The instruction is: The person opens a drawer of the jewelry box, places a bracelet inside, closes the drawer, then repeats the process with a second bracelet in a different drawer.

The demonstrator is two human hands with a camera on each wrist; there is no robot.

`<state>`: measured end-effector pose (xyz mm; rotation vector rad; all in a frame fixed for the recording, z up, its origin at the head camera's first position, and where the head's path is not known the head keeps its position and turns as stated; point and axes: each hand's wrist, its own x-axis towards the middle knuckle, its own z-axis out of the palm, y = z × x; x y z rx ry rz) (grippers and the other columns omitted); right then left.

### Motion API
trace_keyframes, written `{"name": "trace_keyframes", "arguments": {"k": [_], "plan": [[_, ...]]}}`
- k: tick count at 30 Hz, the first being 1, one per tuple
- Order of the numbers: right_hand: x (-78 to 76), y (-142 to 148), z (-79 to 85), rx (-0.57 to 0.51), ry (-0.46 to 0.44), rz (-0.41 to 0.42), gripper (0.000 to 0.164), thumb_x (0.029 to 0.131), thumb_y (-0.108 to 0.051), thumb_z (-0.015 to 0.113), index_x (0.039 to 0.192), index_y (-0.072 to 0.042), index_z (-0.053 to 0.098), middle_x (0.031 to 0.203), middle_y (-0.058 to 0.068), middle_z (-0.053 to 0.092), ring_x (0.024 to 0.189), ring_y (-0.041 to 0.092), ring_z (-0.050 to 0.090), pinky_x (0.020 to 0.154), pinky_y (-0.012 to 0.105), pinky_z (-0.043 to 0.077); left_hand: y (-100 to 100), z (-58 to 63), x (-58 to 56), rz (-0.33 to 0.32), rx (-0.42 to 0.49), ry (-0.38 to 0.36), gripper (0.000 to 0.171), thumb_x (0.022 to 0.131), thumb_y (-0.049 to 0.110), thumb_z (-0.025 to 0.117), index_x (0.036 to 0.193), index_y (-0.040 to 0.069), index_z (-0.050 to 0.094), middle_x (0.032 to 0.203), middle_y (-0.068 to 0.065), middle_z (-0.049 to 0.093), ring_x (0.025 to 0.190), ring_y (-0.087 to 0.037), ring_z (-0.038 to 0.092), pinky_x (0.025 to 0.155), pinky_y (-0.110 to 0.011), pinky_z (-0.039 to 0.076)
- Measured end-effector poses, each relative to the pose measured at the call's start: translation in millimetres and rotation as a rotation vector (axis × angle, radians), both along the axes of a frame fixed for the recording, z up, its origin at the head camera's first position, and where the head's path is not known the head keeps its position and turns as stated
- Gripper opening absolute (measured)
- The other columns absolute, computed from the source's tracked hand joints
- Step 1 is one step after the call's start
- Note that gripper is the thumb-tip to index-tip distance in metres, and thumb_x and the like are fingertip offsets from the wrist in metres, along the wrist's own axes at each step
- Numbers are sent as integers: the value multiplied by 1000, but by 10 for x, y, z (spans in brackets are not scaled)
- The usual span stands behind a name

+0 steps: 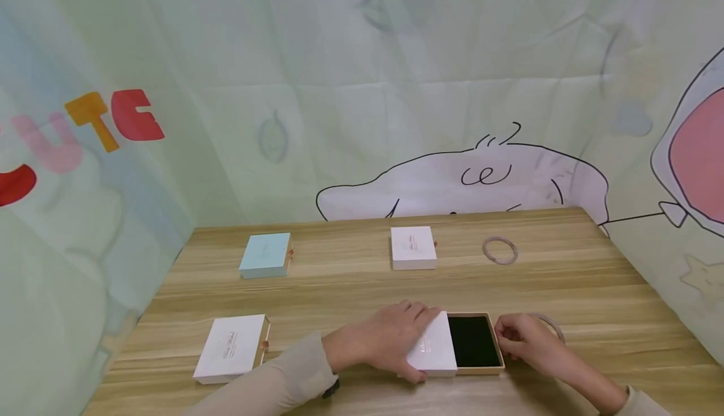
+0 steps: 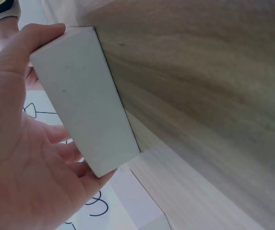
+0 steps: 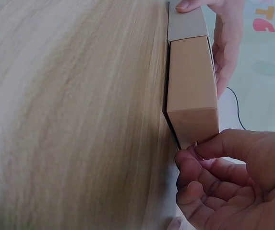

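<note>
A white slide-out gift box stands near the front of the table, its drawer (image 1: 474, 340) drawn partway out to the right. Dark lining shows inside the drawer, with tan walls around it. My left hand (image 1: 384, 339) grips the white outer sleeve (image 1: 437, 348), thumb at the near side and fingers over the far side. At the drawer's right end, my right hand (image 3: 223, 177) pinches the small pull tab between thumb and index finger; the tab is mostly hidden by the fingertips. Just behind that hand lies a bangle (image 1: 557, 326), partly covered by it.
Another bangle (image 1: 500, 238) lies at the back right, with a white box (image 1: 413, 246) to its left. A light blue box (image 1: 267, 252) stands at the back left, and one more white box (image 1: 230, 348) sits at the front left. Printed cloth (image 1: 271, 58) hangs behind the table.
</note>
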<state>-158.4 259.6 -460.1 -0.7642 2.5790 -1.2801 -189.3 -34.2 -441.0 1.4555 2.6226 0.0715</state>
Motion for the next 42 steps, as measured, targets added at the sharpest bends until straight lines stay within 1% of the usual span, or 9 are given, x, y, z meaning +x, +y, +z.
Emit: {"name": "trace_keyframes", "arguments": {"k": [6, 9, 13, 16, 24, 29, 34, 42], "plan": [[6, 2, 2, 25, -10, -7, 21, 89, 8, 63, 77, -7, 58, 66, -11, 53, 56, 1, 48, 49, 23, 44, -4, -4, -3, 5, -5, -14, 102, 79, 63, 72, 153, 6, 32, 140, -6, 48, 117, -15, 48, 100, -25, 40], [1, 9, -4, 33, 1, -6, 21, 89, 9, 63, 77, -7, 57, 66, -10, 53, 56, 1, 48, 49, 24, 44, -5, -3, -4, 6, -6, -20, 103, 79, 64, 72, 154, 6, 31, 140, -6, 48, 117, -14, 48, 100, -25, 40], [-5, 19, -13, 23, 25, 5, 22, 89, 9, 62, 77, -8, 57, 65, -11, 53, 55, 1, 49, 48, 24, 44, -6, -2, -2, 4, -7, -15, 103, 79, 64, 72, 154, 6, 31, 139, -6, 48, 117, -14, 48, 99, -25, 40], [-10, 25, -11, 15, 22, 6, 21, 89, 9, 62, 77, -8, 57, 65, -11, 52, 55, 1, 49, 48, 24, 45, -5, -7, -1, 2, -8, -9, 103, 79, 64, 72, 154, 6, 31, 139, -6, 48, 117, -14, 48, 99, -25, 40], [-10, 48, -2, 20, 10, -5, 20, 89, 8, 62, 78, -8, 59, 66, -11, 54, 55, 2, 50, 48, 25, 46, -2, 9, 0, 5, -6, -24, 103, 80, 63, 72, 154, 6, 30, 141, -6, 48, 117, -15, 47, 100, -25, 40], [-13, 67, 5, 57, 32, -23, 21, 88, 7, 63, 77, -10, 59, 64, -12, 53, 53, 1, 50, 48, 25, 45, 1, 7, -4, 3, -11, -18, 103, 80, 64, 71, 155, 6, 30, 141, -6, 47, 117, -15, 47, 100, -25, 40], [-6, 85, 16, 107, 52, -53, 22, 87, 5, 65, 76, -13, 59, 62, -13, 53, 52, 1, 49, 49, 24, 43, -1, 7, -9, 8, -5, -30, 103, 79, 63, 72, 154, 6, 30, 141, -6, 47, 117, -15, 47, 100, -25, 40], [2, 99, 8, 99, 52, -43, 21, 88, 6, 65, 77, -11, 60, 63, -12, 53, 52, 1, 49, 49, 24, 44, -2, -8, -13, 9, -3, -37, 104, 80, 64, 72, 155, 6, 30, 142, -6, 47, 119, -15, 47, 101, -26, 39]]}}
